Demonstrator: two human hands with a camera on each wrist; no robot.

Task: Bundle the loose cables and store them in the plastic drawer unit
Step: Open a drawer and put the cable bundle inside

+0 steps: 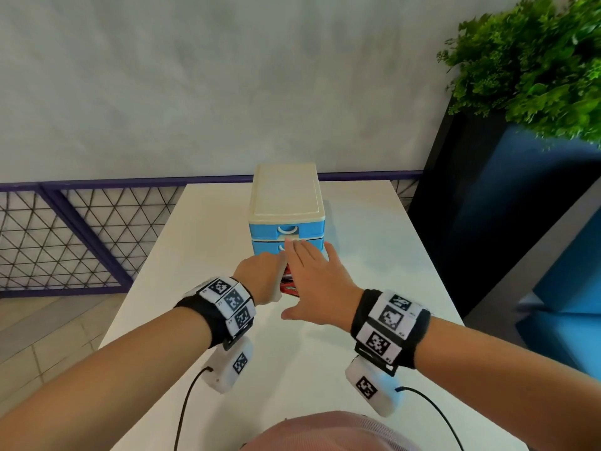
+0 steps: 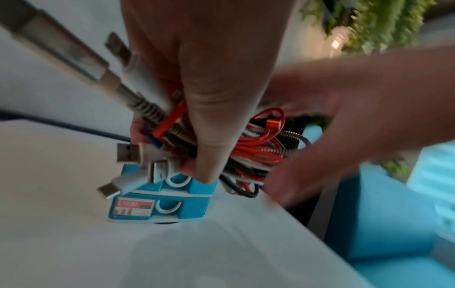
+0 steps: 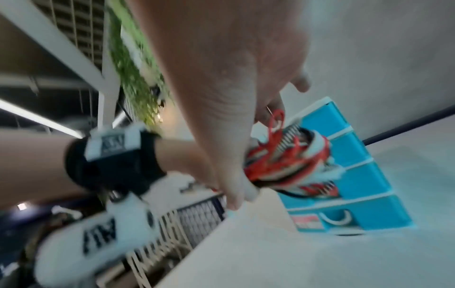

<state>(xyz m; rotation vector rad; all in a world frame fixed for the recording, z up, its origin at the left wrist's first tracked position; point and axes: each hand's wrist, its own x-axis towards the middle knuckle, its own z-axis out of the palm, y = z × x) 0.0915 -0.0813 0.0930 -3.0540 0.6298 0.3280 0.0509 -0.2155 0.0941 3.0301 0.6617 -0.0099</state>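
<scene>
The left hand (image 1: 264,277) is curling its fingers and thumb round the bundle of cables (image 2: 248,154), holding it above the table (image 1: 201,242) just in front of the drawer unit (image 1: 287,209). In the head view only a sliver of red cable is showing between the two hands. The left wrist view is giving the clearest look: red, white and dark loops, a metal spring-wrapped lead, and several plugs (image 2: 129,154) sticking out beside the fingers. The right hand (image 1: 313,281) is reaching flat over the bundle, fingers straight and holding nothing, its fingertips (image 1: 297,245) lying over the front of the second drawer; whether they are touching it is hard to make out. Both wrist views are blurring. A leafy plant (image 1: 533,66) is standing off to the right, partly cut off.
</scene>
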